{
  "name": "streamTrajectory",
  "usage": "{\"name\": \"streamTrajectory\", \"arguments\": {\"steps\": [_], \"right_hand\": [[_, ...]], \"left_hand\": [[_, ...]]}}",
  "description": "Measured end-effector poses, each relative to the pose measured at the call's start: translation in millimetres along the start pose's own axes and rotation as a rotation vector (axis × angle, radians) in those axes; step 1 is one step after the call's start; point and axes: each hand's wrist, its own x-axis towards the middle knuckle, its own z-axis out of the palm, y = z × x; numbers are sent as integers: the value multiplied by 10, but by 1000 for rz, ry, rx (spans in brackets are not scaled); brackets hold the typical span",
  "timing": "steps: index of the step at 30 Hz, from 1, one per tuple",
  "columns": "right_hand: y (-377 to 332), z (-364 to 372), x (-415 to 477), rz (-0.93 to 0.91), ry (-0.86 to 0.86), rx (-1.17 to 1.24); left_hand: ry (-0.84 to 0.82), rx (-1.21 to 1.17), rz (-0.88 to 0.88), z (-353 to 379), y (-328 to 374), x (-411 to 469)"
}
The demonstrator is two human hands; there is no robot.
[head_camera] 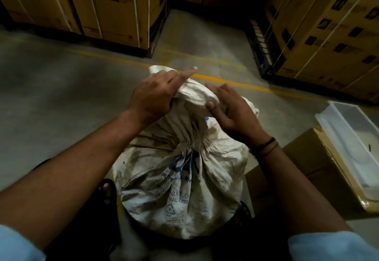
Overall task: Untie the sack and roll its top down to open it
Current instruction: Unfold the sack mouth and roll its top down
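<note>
The grey concrete floor [61,100] is filling the view, and a yellow line [225,80] is crossing it. Strapped cartons [114,4] are standing at 11 o'clock, and more strapped cartons [332,31] at 2 o'clock. The white sack [180,178] is standing at 6 o'clock, close to the person, and its neck is gathered tight. At 4 o'clock a brown box [303,164] is carrying a clear plastic tub [348,137]. The left hand [155,94] is gripping the sack's twisted top, with its first finger pointing out straight. The right hand [231,113] is pinching the same twisted top between thumb and fingers, just beside the left hand.
</note>
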Motion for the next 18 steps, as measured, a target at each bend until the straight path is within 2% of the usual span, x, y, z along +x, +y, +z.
{"name": "streamTrajectory", "arguments": {"steps": [3,6,9,13,16,18], "right_hand": [[138,-64,-48,125,-129,137],[231,-136,-138,191,-244,89],[198,-123,-153,100,-190,-124],[160,-19,-208,-75,-18,-396],[117,86,-220,-258,87,-426],[124,154,-224,-296,60,-339]], "left_hand": [[-93,-68,0,4,-86,23],[-213,0,110,11,-75,20],[-308,-38,195,57,0,-24],[-360,-42,155,62,57,-22],[-376,23,181,69,141,-21],[-408,36,145,86,185,-32]]}}
